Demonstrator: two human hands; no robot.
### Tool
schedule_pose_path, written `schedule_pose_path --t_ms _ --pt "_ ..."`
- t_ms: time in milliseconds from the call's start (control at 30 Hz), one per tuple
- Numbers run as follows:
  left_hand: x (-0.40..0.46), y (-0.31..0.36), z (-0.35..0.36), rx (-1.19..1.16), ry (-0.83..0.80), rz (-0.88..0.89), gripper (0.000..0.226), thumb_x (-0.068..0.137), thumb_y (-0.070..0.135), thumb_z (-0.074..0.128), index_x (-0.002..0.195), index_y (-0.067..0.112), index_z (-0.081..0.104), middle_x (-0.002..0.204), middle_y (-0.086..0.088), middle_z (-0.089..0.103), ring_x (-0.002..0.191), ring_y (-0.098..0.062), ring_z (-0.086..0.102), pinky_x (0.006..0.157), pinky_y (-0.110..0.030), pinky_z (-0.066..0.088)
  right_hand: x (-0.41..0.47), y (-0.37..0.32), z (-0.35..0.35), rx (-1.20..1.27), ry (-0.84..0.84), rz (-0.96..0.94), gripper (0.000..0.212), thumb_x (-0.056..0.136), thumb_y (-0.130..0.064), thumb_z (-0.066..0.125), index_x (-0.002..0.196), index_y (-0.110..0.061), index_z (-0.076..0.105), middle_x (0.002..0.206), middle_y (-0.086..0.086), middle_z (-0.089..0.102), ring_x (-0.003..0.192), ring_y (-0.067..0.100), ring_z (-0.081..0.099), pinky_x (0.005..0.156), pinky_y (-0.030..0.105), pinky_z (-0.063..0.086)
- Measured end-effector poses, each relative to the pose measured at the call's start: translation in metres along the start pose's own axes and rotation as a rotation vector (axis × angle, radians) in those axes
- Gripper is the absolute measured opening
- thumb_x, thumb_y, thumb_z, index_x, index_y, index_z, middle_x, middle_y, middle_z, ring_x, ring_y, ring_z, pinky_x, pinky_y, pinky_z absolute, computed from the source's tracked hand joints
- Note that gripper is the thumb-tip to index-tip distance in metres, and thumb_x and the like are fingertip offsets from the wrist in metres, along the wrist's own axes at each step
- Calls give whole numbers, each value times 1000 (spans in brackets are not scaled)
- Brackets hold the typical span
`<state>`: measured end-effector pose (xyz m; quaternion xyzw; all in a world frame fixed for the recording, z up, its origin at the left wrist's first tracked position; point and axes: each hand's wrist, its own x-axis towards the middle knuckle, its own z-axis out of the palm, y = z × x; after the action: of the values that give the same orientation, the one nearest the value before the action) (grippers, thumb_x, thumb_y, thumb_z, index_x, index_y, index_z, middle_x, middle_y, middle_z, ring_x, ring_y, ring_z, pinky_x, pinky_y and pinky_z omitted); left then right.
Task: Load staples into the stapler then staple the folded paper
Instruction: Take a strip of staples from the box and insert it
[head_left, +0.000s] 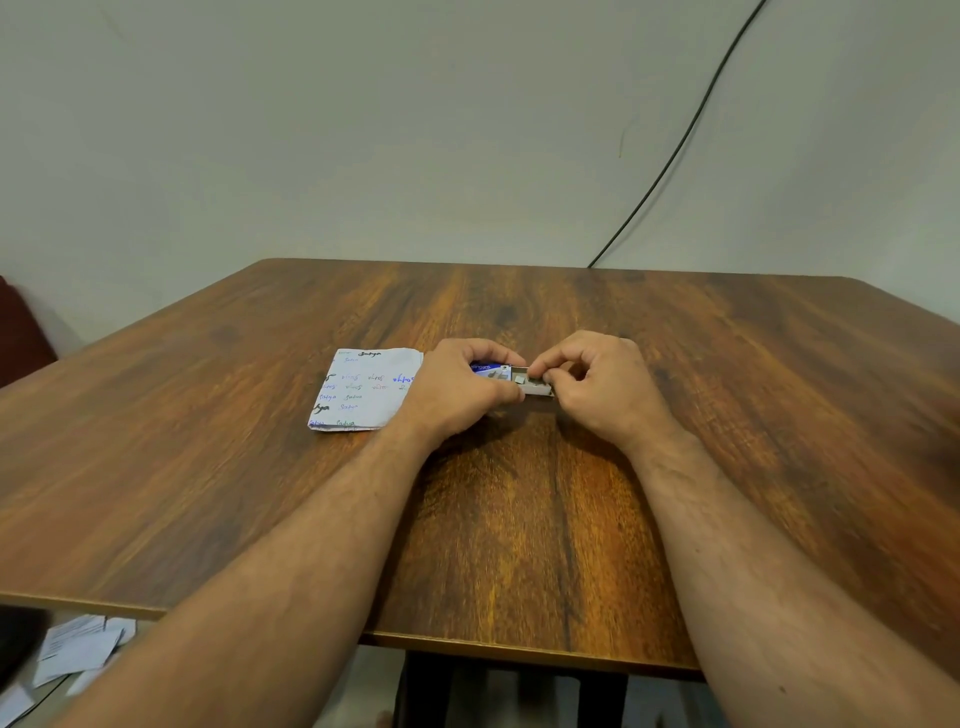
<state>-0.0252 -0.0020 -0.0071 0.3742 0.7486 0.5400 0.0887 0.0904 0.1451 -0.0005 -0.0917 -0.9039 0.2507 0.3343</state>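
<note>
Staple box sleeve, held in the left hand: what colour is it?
Blue with white lettering, seen in the head view on the staple box sleeve.

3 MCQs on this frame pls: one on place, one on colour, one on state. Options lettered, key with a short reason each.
1. Where does the folded white paper with handwriting lie relative to the small blue-sleeved staple box?
A. To its left on the brown wooden table
B. To its right
C. Under the table

2. What colour is the staple box's outer sleeve?
A. Red
B. Blue
C. Green

3. What state is the staple box in?
A. Sealed shut
B. Crushed flat
C. Slid open, its pale inner tray exposed

Key:
1 A, the paper sits left of the left hand, which grips the box.
2 B, blue print shows between the hands.
3 C, the tray sticks out toward the right hand, whose fingers pinch at it.
</note>
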Motion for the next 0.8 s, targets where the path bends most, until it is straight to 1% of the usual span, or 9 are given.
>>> schedule_pose_path --t_ms 133,267,333,500,600,700,800 --pt "0 1 0 8 -11 -5 26 73 15 81 97 24 78 95 3 75 86 -13 71 72 -22 57 0 0 -3 -28 -33 -11 21 87 -13 70 86 -31 80 90 -14 68 85 2 62 77 21 50" --pt "-1 0 0 13 -31 -13 26 67 15 80 91 25 78 87 2 76 81 -17 73 76 -35 62 -1 -2 -8 -92 -82 -33 19 87 -14 70 89 -30 80 90 -12 68 86 4 61 81 27 52" --pt "-1 0 0 24 -37 -16 26 65 16 79 90 25 78 86 2 76 79 -17 73 77 -36 62 -1 -5 -9 -123 -105 -39 18 87 -15 69 89 -29 80 92 -11 68 88 6 61 83 30 53" --pt "-1 0 0 16 -38 -10 26 69 12 79 92 24 78 85 2 76 73 -11 71 67 -25 56 -1 -7 -9 -149 -111 -42 18 88 -16 66 91 -28 79 93 -10 67 88 6 60 83 30 53" --pt "-3 2 0 -45 -40 -34 26 71 5 78 93 19 78 81 -2 76 65 -11 73 63 -24 55 -2 -8 -8 -140 -83 -43 19 86 -15 66 88 -29 78 91 -11 68 86 5 60 82 29 53" --pt "-3 3 -1 -82 -60 -43 25 73 2 76 94 15 78 75 -2 75 62 -15 74 59 -22 53 -1 -8 -8 -121 -79 -49 20 84 -14 66 86 -30 77 86 -17 65 82 3 60 81 29 53" --pt "-3 3 -1 -67 -68 -47 24 73 4 76 94 15 79 75 -2 75 62 -11 72 58 -19 52 0 -6 -9 -118 -97 -43 21 85 -14 67 86 -31 78 86 -17 65 83 3 61 80 29 54"
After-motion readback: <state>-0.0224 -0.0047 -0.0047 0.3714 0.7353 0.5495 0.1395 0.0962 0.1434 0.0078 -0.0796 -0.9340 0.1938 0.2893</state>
